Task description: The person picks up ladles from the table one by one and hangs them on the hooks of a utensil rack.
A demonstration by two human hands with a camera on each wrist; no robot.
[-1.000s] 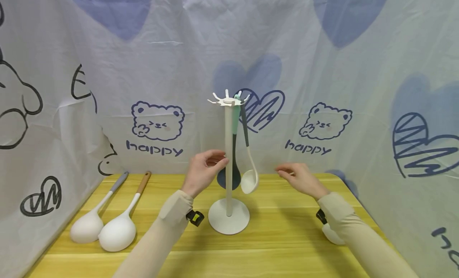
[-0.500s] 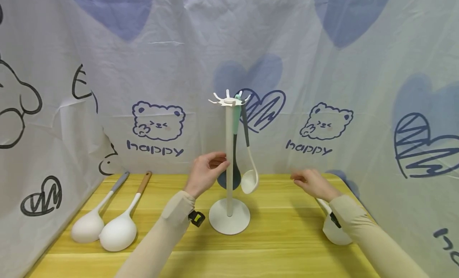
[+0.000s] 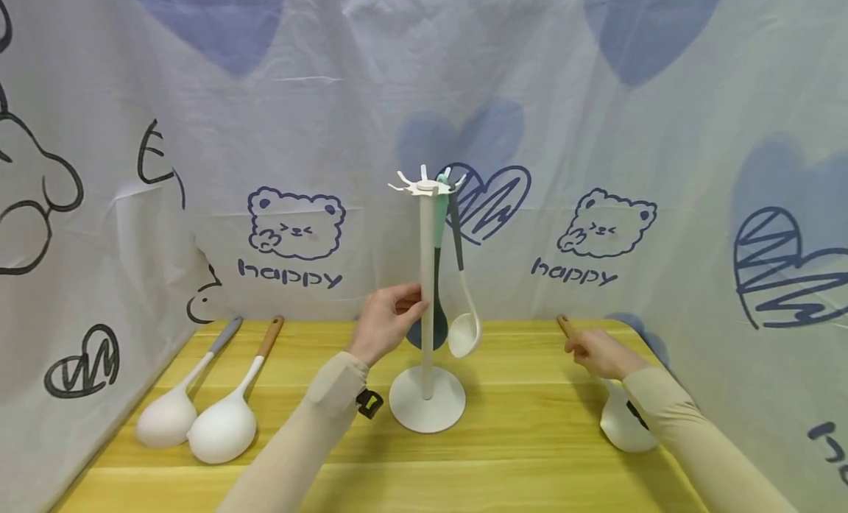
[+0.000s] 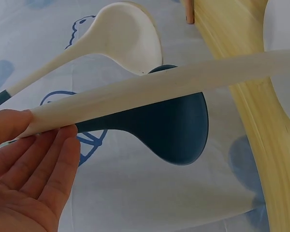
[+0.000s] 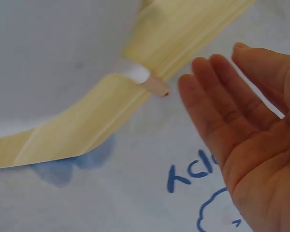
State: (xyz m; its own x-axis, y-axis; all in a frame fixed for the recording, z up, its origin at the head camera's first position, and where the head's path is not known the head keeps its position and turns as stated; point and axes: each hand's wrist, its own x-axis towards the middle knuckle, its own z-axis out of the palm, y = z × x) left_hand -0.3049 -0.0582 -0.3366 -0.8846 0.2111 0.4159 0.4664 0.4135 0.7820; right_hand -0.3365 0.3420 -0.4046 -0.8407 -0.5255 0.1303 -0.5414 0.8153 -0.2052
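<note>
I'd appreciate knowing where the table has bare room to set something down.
The table is bare between the stand's base and the ladle at the right hand, and in front of that base. It is crowded at left by two ladles, and behind the pole by two hanging utensils.

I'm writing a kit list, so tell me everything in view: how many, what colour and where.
Table: one, yellow, below
Cloth: at least one, pale with blue and black drawings, behind and beside
Stand: one, white, mid-table
Green-handled ladle: one, dark blue bowl, hanging on the stand
Dark-handled ladle: one, white bowl, hanging beside it
Grey-handled ladle: one, white, lying far left
Brown-handled ladle: one, white, beside that
Right utensil: one, white and brown, at right
Sleeves: two, beige, on the forearms
Wristbands: two, dark, by the wrists
Left grip: one, pinching the stand
Right grip: one, near the right utensil
</note>
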